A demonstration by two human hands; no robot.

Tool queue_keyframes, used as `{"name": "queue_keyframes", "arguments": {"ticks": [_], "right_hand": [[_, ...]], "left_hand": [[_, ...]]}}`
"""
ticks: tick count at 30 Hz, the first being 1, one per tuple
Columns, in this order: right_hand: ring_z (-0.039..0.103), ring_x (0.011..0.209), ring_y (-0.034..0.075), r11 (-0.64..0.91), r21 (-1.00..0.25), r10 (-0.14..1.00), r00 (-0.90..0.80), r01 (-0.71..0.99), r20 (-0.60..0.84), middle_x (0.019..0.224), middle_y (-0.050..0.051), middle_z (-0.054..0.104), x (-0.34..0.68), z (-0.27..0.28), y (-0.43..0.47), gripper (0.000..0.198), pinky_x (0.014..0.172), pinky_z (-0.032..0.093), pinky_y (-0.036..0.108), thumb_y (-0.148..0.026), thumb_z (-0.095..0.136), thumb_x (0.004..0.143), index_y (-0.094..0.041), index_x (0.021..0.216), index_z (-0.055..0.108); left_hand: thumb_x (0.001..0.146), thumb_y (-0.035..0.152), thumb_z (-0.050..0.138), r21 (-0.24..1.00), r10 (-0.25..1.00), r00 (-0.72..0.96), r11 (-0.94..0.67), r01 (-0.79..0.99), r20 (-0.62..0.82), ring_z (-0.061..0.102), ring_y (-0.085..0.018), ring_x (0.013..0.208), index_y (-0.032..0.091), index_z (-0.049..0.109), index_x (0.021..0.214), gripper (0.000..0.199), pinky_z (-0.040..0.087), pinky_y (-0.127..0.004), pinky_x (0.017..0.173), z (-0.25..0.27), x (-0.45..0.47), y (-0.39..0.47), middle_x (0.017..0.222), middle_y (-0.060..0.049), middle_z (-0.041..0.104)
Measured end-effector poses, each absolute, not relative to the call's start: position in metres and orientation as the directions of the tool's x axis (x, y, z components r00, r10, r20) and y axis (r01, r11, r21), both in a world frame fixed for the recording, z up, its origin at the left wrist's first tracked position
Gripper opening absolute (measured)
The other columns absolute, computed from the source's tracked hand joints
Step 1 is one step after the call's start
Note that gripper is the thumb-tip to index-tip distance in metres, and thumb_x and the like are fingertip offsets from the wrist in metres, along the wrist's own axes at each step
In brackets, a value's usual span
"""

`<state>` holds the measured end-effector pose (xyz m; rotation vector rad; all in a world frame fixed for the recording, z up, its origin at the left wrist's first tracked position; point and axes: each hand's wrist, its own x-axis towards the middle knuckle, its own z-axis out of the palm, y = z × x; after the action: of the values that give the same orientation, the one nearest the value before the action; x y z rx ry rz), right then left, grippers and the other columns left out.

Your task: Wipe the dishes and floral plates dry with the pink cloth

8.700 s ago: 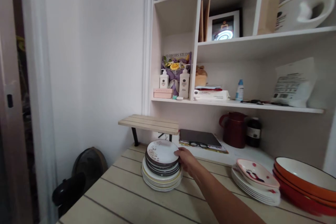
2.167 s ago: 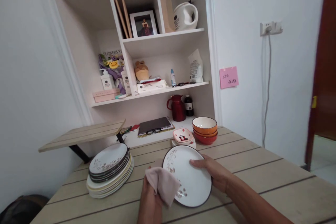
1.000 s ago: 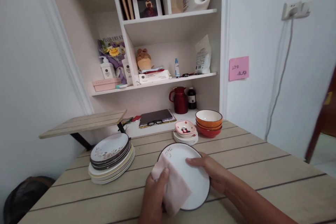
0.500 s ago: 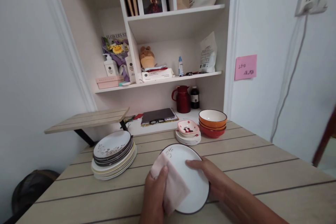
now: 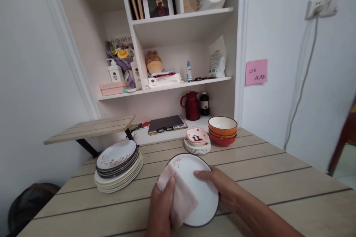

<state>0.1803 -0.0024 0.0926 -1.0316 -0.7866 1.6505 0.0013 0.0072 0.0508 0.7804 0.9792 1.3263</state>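
Between my two hands a white plate with a dark rim and a small floral print is held tilted above the table. My right hand grips its right edge, thumb on the face and fingers behind. A pale pink cloth lies folded over the plate's left side. My left hand is closed on that cloth and the plate edge under it, thumb in front; its other fingers are mostly hidden. Left of the hands stands a stack of plates, dark-rimmed ones on top of yellow-rimmed ones.
Small saucers with a pink square dish on top stand beyond the plate. Beside them are stacked orange and red bowls. A low wooden riser is at the table's left. Behind stand a red jug and a closed laptop.
The view has shifted slightly, so everything sits a little further left. Both hands keep their hold on the plate and the cloth, with hardly any motion between them.
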Motion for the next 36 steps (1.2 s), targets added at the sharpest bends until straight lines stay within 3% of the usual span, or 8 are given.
{"name": "queue_keyframes", "arguments": {"ticks": [6, 10, 16, 24, 30, 36], "right_hand": [[0.071, 0.081, 0.025, -0.133, -0.983, 0.982, -0.153, -0.127, -0.113, 0.091, 0.010, 0.078, 0.194, 0.103, -0.007, 0.038, 0.072, 0.053, 0.034, -0.033, 0.079, 0.064, -0.014, 0.096, 0.070], [0.071, 0.084, 0.026, -0.123, -0.988, 0.982, -0.155, -0.094, -0.108, 0.092, 0.010, 0.078, 0.193, 0.107, -0.012, 0.042, 0.072, 0.053, 0.033, -0.045, 0.076, 0.067, -0.014, 0.096, 0.072], [0.071, 0.077, 0.026, -0.036, -0.979, 0.996, -0.089, -0.201, -0.019, 0.087, 0.012, 0.077, 0.180, 0.096, -0.011, 0.049, 0.068, 0.052, 0.034, -0.053, 0.067, 0.074, -0.011, 0.100, 0.071], [0.070, 0.060, 0.025, -0.077, -0.942, 0.994, 0.054, -0.327, -0.100, 0.071, 0.012, 0.076, 0.164, 0.073, 0.000, 0.045, 0.060, 0.054, 0.034, -0.051, 0.073, 0.067, -0.010, 0.084, 0.071], [0.072, 0.071, 0.030, -0.116, -0.888, 0.980, 0.093, -0.446, -0.175, 0.081, 0.015, 0.077, 0.153, 0.074, -0.012, 0.055, 0.065, 0.057, 0.039, -0.054, 0.071, 0.069, -0.010, 0.102, 0.069], [0.071, 0.088, 0.031, -0.094, -0.806, 0.962, 0.153, -0.585, -0.224, 0.098, 0.015, 0.076, 0.149, 0.069, -0.014, 0.068, 0.073, 0.057, 0.039, -0.056, 0.069, 0.072, -0.010, 0.121, 0.061]], "left_hand": [[0.060, 0.048, 0.084, 0.926, 0.995, -0.045, 0.067, -0.372, -0.090, 0.068, -0.029, 0.098, 0.014, 0.068, 0.108, 0.061, 0.053, -0.034, 0.084, 0.053, -0.002, 0.006, 0.104, -0.014, 0.073], [0.060, 0.050, 0.083, 0.941, 0.996, -0.058, 0.047, -0.335, -0.070, 0.068, -0.028, 0.097, 0.015, 0.069, 0.108, 0.061, 0.053, -0.032, 0.082, 0.059, -0.003, 0.002, 0.102, -0.013, 0.073], [0.062, 0.051, 0.082, 0.929, 0.995, -0.075, 0.038, -0.368, -0.071, 0.069, -0.029, 0.093, 0.014, 0.068, 0.109, 0.062, 0.053, -0.034, 0.080, 0.058, -0.003, 0.002, 0.100, -0.014, 0.074], [0.062, 0.046, 0.084, 0.881, 0.989, -0.073, 0.077, -0.468, -0.125, 0.068, -0.030, 0.096, 0.012, 0.068, 0.107, 0.058, 0.054, -0.036, 0.082, 0.053, -0.001, 0.006, 0.102, -0.015, 0.073], [0.065, 0.044, 0.083, 0.814, 0.983, -0.066, 0.103, -0.572, -0.171, 0.067, -0.030, 0.103, 0.014, 0.065, 0.115, 0.061, 0.054, -0.036, 0.086, 0.058, 0.005, 0.002, 0.109, -0.014, 0.072], [0.068, 0.041, 0.081, 0.719, 0.977, 0.085, 0.201, -0.666, -0.195, 0.067, -0.031, 0.103, 0.016, 0.062, 0.121, 0.062, 0.053, -0.040, 0.090, 0.053, 0.016, 0.002, 0.109, -0.014, 0.072]]}}
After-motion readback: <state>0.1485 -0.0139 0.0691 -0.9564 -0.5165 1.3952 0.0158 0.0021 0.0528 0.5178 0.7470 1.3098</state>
